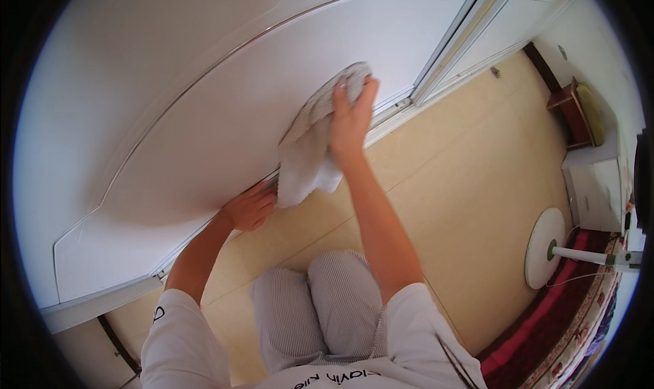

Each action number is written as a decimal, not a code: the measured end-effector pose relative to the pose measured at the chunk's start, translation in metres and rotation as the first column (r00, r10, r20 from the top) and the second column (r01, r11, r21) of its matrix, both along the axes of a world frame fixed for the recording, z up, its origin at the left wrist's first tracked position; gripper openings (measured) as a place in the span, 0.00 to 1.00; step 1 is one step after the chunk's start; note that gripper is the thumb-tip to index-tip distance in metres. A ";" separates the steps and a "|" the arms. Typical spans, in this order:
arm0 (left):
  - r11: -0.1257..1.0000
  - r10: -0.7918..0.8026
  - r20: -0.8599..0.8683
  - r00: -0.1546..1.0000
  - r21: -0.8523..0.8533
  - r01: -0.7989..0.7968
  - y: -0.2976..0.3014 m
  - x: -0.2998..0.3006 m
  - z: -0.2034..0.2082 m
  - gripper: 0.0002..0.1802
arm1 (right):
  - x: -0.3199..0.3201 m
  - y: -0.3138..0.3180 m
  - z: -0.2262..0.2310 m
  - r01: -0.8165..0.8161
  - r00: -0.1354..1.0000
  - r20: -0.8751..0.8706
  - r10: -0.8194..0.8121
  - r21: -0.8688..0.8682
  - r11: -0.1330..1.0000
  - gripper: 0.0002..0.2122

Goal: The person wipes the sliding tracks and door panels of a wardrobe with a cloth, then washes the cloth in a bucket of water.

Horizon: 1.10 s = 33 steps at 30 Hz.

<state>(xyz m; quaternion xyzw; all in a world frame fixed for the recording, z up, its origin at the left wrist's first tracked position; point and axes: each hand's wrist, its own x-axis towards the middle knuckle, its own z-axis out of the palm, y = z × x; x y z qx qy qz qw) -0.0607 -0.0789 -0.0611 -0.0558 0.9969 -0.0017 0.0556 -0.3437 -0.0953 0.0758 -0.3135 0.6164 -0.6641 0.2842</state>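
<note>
A pale grey-white cloth (306,150) is pressed against a large white sliding door panel (225,130). My right hand (351,120) holds it to the panel, fingers bent over its upper end, while the rest hangs down toward the floor. Lower and to the left, my left hand (251,208) rests at the door's bottom edge, close to the cloth's lower corner. Its fingers are curled toward that edge, and what they grip, if anything, is hidden.
The door's metal track (388,116) runs along the tan tiled floor (463,178). At the right stand a white round-based stand (543,249), a white cabinet (594,191) and a dark red wooden piece (569,113). A red patterned fabric (531,328) lies at the lower right.
</note>
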 end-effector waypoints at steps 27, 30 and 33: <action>0.999 -0.001 -0.010 1.000 0.045 0.001 -0.002 0.008 -0.007 0.15 | 0.023 0.013 0.013 -0.246 0.908 -0.337 0.249 0.053 0.968 0.12; 0.997 0.014 0.009 1.000 0.076 -0.015 -0.001 0.007 -0.002 0.15 | 0.063 0.030 -0.003 -0.358 0.677 -0.592 0.437 0.254 0.898 0.12; 0.988 0.076 0.056 0.996 0.128 -0.083 0.003 0.023 -0.013 0.16 | 0.054 0.023 0.007 -0.353 0.722 -0.507 0.471 0.314 0.881 0.11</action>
